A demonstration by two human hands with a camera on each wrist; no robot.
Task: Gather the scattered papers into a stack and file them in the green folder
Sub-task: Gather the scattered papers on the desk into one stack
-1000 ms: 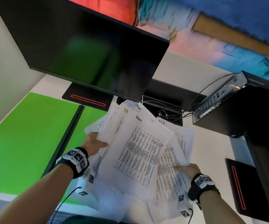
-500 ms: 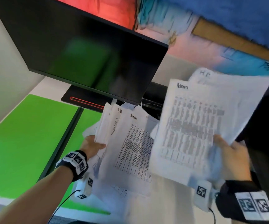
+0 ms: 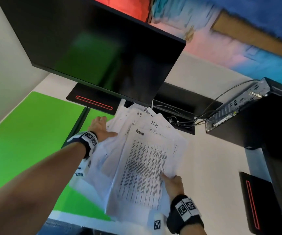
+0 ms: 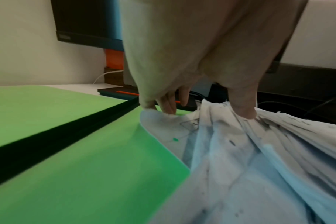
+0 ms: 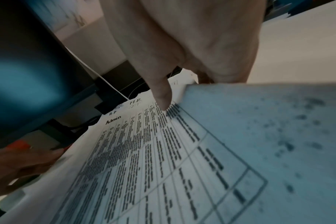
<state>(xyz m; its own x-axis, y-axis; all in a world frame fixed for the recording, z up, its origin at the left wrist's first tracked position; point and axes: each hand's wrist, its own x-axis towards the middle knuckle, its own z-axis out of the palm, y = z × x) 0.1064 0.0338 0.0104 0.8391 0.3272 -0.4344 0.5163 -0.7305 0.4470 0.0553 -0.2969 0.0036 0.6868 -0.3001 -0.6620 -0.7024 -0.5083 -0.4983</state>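
A loose pile of printed papers [image 3: 145, 163] headed "Admin" and "H.R" lies on the white desk, with its left part over the open green folder [image 3: 26, 141]. My left hand [image 3: 101, 128] rests flat at the pile's far left edge. Its thumb [image 4: 244, 109] presses on the sheets and its fingertips [image 4: 167, 107] touch a lower sheet's corner. My right hand [image 3: 172, 182] grips the pile's near right corner, with the thumb [image 5: 163, 98] on the top sheet and the fingers hidden beneath. The folder [image 4: 67, 181] shows a dark spine down its middle.
A black monitor [image 3: 94, 48] hangs over the far edge of the papers, and its base [image 3: 92, 102] has a red line. A small desktop computer [image 3: 238, 112] with cables [image 3: 179, 116] stands at the right. Another black base [image 3: 255, 204] is near the right edge.
My right hand has brought down the sheets it held up at the right and laid them on the pile. My left hand has shifted to the pile's far left edge.
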